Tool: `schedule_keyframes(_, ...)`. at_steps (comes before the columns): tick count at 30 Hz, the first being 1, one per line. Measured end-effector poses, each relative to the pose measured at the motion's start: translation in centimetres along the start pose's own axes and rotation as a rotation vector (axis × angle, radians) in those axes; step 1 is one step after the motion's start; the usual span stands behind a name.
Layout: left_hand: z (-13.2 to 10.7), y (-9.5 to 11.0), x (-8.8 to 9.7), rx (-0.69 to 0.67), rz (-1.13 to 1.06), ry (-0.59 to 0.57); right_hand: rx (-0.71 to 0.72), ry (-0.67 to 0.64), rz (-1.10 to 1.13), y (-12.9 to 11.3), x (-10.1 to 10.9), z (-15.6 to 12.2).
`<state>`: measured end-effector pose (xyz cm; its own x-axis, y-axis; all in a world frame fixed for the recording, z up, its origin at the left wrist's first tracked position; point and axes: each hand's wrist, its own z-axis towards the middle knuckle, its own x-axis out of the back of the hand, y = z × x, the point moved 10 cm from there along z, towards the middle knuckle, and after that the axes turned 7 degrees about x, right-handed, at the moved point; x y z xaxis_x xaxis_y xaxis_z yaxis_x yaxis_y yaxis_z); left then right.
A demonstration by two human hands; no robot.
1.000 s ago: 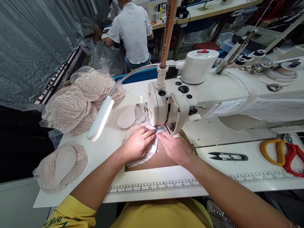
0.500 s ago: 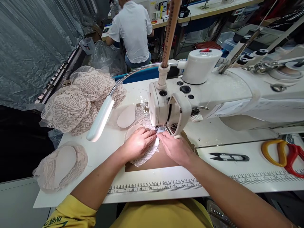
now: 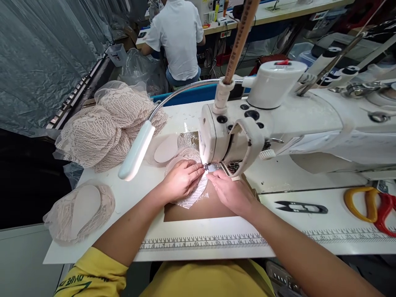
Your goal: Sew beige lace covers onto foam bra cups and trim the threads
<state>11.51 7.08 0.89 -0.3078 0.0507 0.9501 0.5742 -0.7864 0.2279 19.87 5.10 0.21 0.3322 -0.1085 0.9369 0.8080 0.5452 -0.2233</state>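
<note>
Under the sewing machine head (image 3: 213, 136) lies a lace cup piece (image 3: 194, 197), with its edge at the presser foot (image 3: 206, 167). My left hand (image 3: 183, 180) rests flat on the lace, fingers stretched toward the needle area. Close by on the other side, my right hand (image 3: 230, 190) pinches the lace edge between thumb and forefinger, just in front of the foot. A smooth pale pad (image 3: 167, 148) lies behind my left hand. Beneath the work is a brown sheet (image 3: 213, 206). The needle tip itself is too small to make out.
A heap of lace pieces (image 3: 89, 132) lies at the back left, a smaller stack (image 3: 102, 206) at front left. A lamp (image 3: 136, 150) hangs over the table. Thread snips (image 3: 301, 207) and scissors (image 3: 360, 202) lie right. Another person (image 3: 179, 39) sits beyond.
The lace has slid away from me under the foot, its lower tip now farther from the sheet's front edge. Both hands stay beside the foot. The camera view has shifted slightly.
</note>
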Motion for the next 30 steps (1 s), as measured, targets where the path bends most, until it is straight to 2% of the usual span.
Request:
schedule_keyframes(6,-0.1,-0.8,0.0,0.063,0.035,0.016,0.014,-0.021,-0.024,0.0,-0.2,0.2)
schedule_keyframes(11,-0.4,-0.5,0.0,0.052,0.07,-0.013,0.066,0.059,0.005,0.0,0.5,0.3)
schedule_keyframes(16,-0.9,0.5,0.2,-0.004,-0.022,-0.046,0.091,0.112,0.046,-0.2,1.1,0.2)
schedule_keyframes(22,-0.8,-0.3,0.4,0.104,-0.118,-0.002,0.08,0.114,0.031,-0.2,1.0,0.0)
schedule_keyframes(30,-0.7,-0.8,0.8,0.13,-0.262,-0.033,0.081,0.175,0.097,-0.4,1.8,-0.3)
